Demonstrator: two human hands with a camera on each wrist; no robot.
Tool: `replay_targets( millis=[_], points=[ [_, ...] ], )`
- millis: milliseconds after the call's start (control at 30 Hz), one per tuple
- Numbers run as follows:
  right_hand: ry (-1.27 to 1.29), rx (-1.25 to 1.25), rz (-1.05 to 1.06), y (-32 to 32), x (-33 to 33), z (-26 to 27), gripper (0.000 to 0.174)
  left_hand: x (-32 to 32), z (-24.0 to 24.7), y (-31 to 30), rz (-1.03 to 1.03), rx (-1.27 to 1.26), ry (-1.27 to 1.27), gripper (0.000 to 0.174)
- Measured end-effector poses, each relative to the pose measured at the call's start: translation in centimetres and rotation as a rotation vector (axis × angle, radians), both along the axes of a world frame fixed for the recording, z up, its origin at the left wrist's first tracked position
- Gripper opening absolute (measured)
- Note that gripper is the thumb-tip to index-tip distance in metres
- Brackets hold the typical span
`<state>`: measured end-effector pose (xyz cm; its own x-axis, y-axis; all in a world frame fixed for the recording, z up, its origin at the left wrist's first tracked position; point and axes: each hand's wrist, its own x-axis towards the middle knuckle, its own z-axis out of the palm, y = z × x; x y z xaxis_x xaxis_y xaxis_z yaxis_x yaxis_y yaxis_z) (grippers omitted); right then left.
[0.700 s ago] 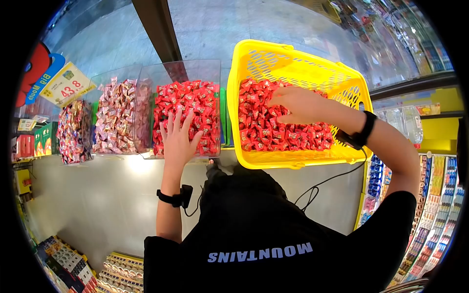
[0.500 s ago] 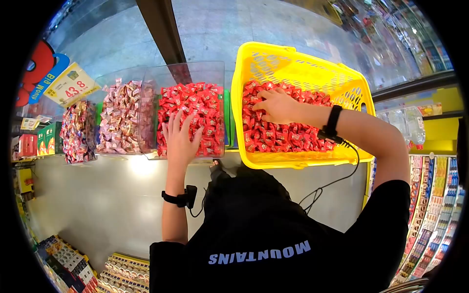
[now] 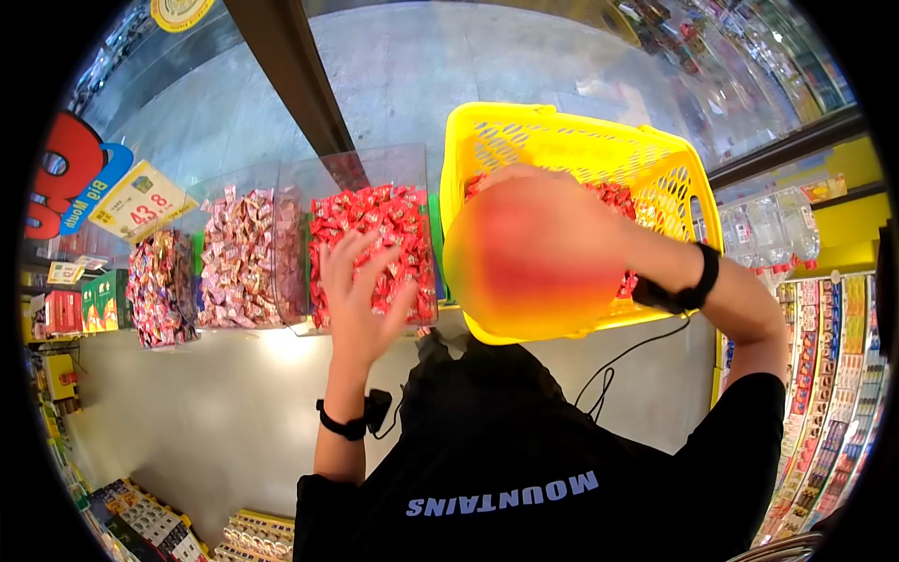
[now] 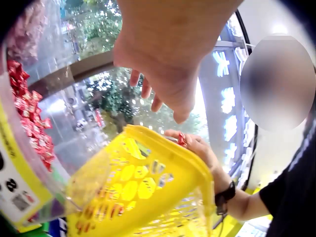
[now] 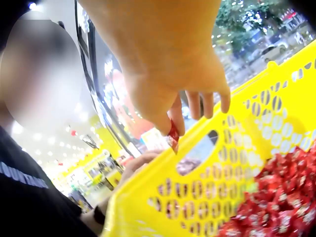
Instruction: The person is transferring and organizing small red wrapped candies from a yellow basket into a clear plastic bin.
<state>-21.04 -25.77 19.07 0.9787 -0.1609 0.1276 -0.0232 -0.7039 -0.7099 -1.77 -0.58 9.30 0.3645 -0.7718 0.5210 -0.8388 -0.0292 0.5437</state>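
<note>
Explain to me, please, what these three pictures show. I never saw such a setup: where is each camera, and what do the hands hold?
There is no machine: a person works with two bare hands and wears three small cameras. The wide round picture comes from the head and looks down. The other two come from the wrists, each looking along its own hand. In front of the person stand a yellow basket holding wrapped red candies, a clear bin of similar candies beside it, then pink candies. The right hand is raised over the basket; its fingers pinch one red candy. The left hand is lifted near the clear bin, fingers spread, and holds nothing. Blurred patches are masked parts of the picture.
</note>
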Motion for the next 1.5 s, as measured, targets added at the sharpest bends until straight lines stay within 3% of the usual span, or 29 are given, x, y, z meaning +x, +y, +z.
replay_targets(
  millis=[67,100,200,267,433,533,667,767,833,900,1000,1033,1133,1167,1300,1400,1500],
  points=[
    [-0.078,-0.074,0.031,3.3,-0.6,1.9,0.019,-1.7,2.8,0.0,-0.156,-0.044,0.074,0.057],
    [-0.095,0.016,0.012,4.8,-0.9,1.6,0.016,-2.3,3.7,-0.2,-0.218,-0.04,0.049,0.069],
    [-0.34,-0.03,0.041,7.6,-0.7,2.7,0.014,-3.5,4.6,-0.7,-0.344,-0.074,0.072,0.047],
    [-0.292,0.074,-0.005,8.8,-1.1,2.5,0.017,-3.3,3.3,-0.9,-0.368,-0.168,0.077,0.035],
    [-0.262,-0.022,-0.021,9.3,-1.6,0.8,0.023,-4.0,4.1,-0.3,-0.325,-0.158,0.207,0.022],
    [-0.242,-0.035,0.005,9.7,-1.5,0.8,0.025,-3.4,3.3,0.2,-0.344,-0.148,0.108,0.022],
    [-0.059,-0.181,-0.019,7.7,-1.1,1.7,0.03,-1.7,2.5,0.9,-0.208,-0.188,0.109,0.016],
    [0.242,-0.192,-0.025,2.5,-1.1,0.6,0.034,1.4,-2.1,1.4,-0.076,-0.129,0.031,0.015],
    [0.585,-0.129,-0.045,-0.5,-0.8,-2.3,0.047,2.6,-5.7,2.2,-0.013,0.014,-0.028,0.019],
    [0.687,-0.237,-0.039,-2.9,-0.9,-8.0,0.059,3.3,-8.9,2.4,0.057,0.208,-0.125,0.027],
    [0.838,-0.413,-0.05,-3.3,0.1,-13.2,0.077,2.3,-9.4,2.1,0.171,0.183,-0.02,0.042],
    [0.949,-0.375,-0.077,-2.4,1.0,-12.9,0.077,2.5,-9.4,2.2,0.17,0.22,-0.073,0.054],
    [1.0,-0.454,-0.182,0.4,2.8,-12.1,0.073,2.7,-10.0,2.3,0.13,0.227,-0.045,0.056],
    [0.948,-0.475,-0.202,0.4,2.9,-14.0,0.065,2.7,-10.0,2.5,0.141,0.258,-0.056,0.057],
    [1.056,-0.498,-0.143,-0.2,4.3,-14.1,0.047,2.7,-10.1,2.4,0.134,0.219,-0.039,0.057],
    [1.042,-0.529,-0.073,-1.1,4.4,-13.3,0.038,2.7,-10.2,2.3,0.142,0.212,-0.058,0.058],
    [0.837,-0.446,0.016,-2.6,3.9,-12.4,0.038,2.7,-10.1,2.2,0.134,0.212,-0.037,0.058]
  ],
)
